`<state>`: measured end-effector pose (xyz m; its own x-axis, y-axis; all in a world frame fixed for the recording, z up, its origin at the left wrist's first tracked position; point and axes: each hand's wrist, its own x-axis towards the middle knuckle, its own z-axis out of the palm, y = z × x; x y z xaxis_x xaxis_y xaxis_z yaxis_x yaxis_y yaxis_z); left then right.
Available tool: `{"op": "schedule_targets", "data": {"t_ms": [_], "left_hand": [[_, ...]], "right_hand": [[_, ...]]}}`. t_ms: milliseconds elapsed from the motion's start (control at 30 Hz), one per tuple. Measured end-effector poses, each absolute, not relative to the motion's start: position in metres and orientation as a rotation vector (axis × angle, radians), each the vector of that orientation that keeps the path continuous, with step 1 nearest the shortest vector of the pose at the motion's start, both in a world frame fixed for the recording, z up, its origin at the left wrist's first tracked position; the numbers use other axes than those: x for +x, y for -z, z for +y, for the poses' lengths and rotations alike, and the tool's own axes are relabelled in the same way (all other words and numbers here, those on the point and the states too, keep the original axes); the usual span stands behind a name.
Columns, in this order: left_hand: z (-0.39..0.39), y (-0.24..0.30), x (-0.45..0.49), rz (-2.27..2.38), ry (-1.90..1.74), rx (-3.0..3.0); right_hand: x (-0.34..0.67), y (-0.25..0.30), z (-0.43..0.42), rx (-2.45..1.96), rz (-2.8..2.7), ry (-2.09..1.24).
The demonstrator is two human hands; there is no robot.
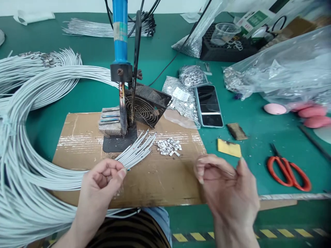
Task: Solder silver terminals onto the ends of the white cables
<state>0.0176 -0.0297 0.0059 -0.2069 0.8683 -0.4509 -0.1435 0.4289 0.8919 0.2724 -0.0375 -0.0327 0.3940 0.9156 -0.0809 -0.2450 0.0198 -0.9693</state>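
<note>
My left hand is closed in a loose fist on a bundle of thin white wires, whose stripped ends fan out over a sheet of cardboard. My right hand hovers palm-up to the right, fingers curled and blurred; whether it holds anything is unclear. A small pile of tiny metal terminals lies on the cardboard between the hands. Behind them a blue-handled soldering iron stands upright in its stand, beside a small black fan.
Big coils of white wire fill the left side. Bags of metal parts, a phone, a yellow sponge piece, red scissors, pink objects and a large plastic bag lie on the green table.
</note>
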Motion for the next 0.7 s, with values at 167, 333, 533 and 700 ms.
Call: {"op": "schedule_targets", "data": {"t_ms": [167, 333, 533, 700], "left_hand": [[-0.019, 0.003, -0.006, 1.460, -1.132, 0.731], [-0.017, 0.005, -0.005, 1.490, -1.096, 0.777], [-0.024, 0.006, 0.010, 1.497, -1.009, 0.866], [-0.022, 0.000, 0.018, 1.514, -1.006, 0.903]], "right_hand": [[0.291, 0.043, -0.037, -1.686, -0.973, -0.657], [0.287, 0.043, -0.025, -1.803, -1.198, -0.565], [0.280, 0.045, -0.011, -1.795, -1.428, -0.545], [0.283, 0.044, -0.014, -1.819, -1.505, -0.484]]}}
